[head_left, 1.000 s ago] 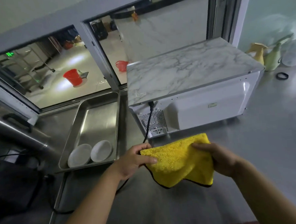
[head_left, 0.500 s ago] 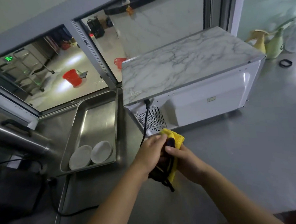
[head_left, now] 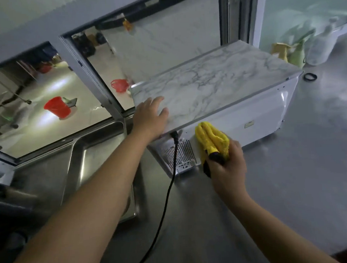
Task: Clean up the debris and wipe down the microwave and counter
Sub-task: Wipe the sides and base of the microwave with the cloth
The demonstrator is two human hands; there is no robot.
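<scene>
The white microwave (head_left: 254, 125) stands on the steel counter (head_left: 291, 175) with its back panel toward me and a marble-patterned top. My left hand (head_left: 150, 116) rests flat on the top's near left corner, fingers spread. In my right hand (head_left: 228, 168) I grip a folded yellow cloth (head_left: 212, 139), and the cloth's upper end touches the microwave's back panel just right of the perforated vent.
A black power cord (head_left: 167, 192) runs from the microwave's back down across the counter toward me. A steel tray (head_left: 97, 155) sits at the left, partly behind my left arm. Spray bottles (head_left: 293, 52) and a small black ring (head_left: 309, 77) lie right of the microwave.
My left hand let go of the cloth and moved up onto the microwave's top. My right hand carried the folded cloth up to the back panel.
</scene>
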